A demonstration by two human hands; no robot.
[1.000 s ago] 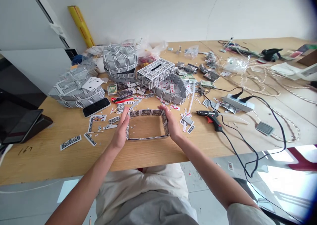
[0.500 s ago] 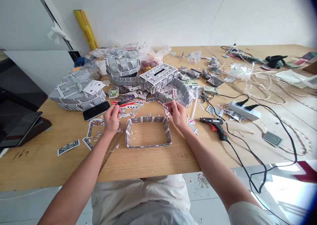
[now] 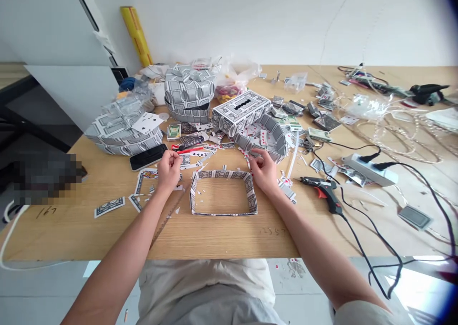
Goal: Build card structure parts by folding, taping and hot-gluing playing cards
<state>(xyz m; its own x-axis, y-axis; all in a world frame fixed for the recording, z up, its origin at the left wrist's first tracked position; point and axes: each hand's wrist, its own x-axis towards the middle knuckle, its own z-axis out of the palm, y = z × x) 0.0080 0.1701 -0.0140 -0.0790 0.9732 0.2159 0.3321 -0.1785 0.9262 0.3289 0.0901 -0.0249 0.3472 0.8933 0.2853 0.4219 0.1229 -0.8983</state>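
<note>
1. Standing on the table (image 3: 218, 241), the open card frame (image 3: 224, 174) is flanked by neither palm now; its short sides were pressed by both earlier.
2. The left hand (image 3: 168, 173) is curled near the phone (image 3: 148, 157); whether anything is pinched cannot be told.
3. The right hand (image 3: 265, 171) is held with bent fingers near the card tray (image 3: 281, 136); its grip cannot be told.

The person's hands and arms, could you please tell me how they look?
The left hand and right hand wear no gloves, and no watch or bracelet shows. A light grey sleeve ends near the right elbow; no left sleeve is in view.
</note>
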